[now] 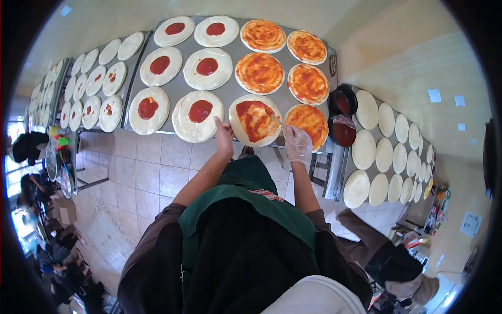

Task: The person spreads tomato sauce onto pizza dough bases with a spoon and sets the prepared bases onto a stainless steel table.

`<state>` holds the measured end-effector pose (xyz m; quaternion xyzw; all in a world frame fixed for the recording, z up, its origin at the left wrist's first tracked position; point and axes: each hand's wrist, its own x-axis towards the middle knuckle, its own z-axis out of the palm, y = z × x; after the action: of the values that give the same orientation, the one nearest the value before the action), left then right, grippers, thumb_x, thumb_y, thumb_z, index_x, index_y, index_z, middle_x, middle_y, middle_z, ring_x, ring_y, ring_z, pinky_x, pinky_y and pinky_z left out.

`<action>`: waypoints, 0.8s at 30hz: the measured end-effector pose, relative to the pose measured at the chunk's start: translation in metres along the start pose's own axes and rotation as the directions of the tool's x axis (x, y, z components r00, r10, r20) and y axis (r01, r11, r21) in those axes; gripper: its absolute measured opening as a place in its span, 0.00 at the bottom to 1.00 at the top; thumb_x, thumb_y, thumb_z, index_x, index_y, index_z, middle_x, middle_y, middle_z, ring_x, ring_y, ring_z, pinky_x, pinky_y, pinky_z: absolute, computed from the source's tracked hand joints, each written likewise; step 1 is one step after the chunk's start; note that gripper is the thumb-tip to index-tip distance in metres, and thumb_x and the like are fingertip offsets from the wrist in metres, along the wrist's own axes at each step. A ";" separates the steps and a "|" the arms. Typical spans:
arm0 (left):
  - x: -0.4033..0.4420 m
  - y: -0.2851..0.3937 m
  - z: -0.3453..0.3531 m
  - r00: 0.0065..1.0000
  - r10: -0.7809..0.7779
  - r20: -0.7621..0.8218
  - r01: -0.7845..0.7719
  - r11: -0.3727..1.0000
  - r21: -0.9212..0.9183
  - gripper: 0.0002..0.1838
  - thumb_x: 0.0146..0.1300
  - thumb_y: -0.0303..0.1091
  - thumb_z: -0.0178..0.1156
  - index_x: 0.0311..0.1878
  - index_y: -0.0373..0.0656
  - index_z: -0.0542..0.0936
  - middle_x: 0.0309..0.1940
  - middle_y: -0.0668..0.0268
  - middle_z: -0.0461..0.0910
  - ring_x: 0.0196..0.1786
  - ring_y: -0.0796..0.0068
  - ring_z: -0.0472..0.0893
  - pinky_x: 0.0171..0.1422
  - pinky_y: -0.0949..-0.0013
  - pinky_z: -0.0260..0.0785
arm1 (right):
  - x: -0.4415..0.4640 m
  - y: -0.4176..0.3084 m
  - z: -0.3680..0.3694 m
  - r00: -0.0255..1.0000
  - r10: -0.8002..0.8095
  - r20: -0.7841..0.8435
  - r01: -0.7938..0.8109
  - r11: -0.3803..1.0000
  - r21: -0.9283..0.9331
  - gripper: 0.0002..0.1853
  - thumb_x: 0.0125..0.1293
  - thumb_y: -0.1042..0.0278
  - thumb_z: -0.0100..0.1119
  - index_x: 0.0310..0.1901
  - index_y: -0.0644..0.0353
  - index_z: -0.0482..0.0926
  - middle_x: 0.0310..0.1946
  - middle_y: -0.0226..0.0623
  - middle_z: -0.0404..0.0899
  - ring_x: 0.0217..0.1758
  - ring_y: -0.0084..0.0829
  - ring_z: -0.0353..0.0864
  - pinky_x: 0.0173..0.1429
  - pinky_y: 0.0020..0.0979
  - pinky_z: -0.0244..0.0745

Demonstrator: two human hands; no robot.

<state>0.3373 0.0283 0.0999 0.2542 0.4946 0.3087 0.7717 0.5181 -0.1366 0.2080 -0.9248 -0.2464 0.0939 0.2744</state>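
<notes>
My right hand [298, 144], in a clear plastic glove, grips a spoon [275, 120] by its thin handle. The spoon's head rests in red sauce on a pizza base [254, 137], where the sauce is spread unevenly and pale dough shows through. My bare left hand [224, 137] is at this base's left edge, thumb apart from the fingers; whether it touches the dough I cannot tell. To its left lies another dough round [183, 123] with a pool of sauce in its middle. A fully sauced base [308, 121] sits partly behind my right hand.
The metal table [178, 94] carries several more bases, sauced on the right, with sauce pools on the left. Two dark sauce pots [342, 135] stand at its right end. Plain dough rounds [364, 149] cover a right-hand table. A person [392, 261] is at lower right; others are far left.
</notes>
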 end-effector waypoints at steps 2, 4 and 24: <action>-0.007 0.022 0.014 0.994 -0.084 -0.074 0.078 0.994 -0.080 0.49 0.67 0.86 0.36 0.48 0.41 0.77 0.44 0.61 0.79 0.57 0.63 0.80 0.63 0.61 0.73 | -0.001 0.001 -0.001 0.999 -0.017 -0.028 0.017 1.000 0.018 0.16 0.71 0.52 0.63 0.46 0.53 0.92 0.38 0.46 0.89 0.43 0.47 0.89 0.51 0.44 0.81; -0.003 0.034 0.022 0.989 -0.150 -0.003 0.150 0.989 -0.003 0.55 0.65 0.88 0.32 0.56 0.39 0.77 0.46 0.60 0.81 0.57 0.63 0.81 0.64 0.61 0.74 | -0.004 -0.014 -0.013 0.999 -0.020 -0.035 0.021 0.999 0.029 0.16 0.71 0.52 0.62 0.44 0.54 0.92 0.37 0.46 0.89 0.42 0.47 0.89 0.50 0.44 0.81; 0.014 0.078 0.045 0.763 -0.353 0.541 0.377 0.924 0.072 0.67 0.60 0.91 0.27 0.82 0.36 0.59 0.79 0.49 0.66 0.80 0.52 0.68 0.84 0.48 0.60 | -0.012 -0.027 0.004 0.957 -0.274 -0.095 0.282 0.956 0.087 0.10 0.72 0.59 0.63 0.44 0.51 0.91 0.35 0.41 0.87 0.41 0.43 0.86 0.48 0.43 0.79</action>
<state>0.3659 0.0883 0.1631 0.2143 0.2885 0.0778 0.9299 0.4954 -0.1218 0.2202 -0.8692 -0.3576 0.0286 0.3403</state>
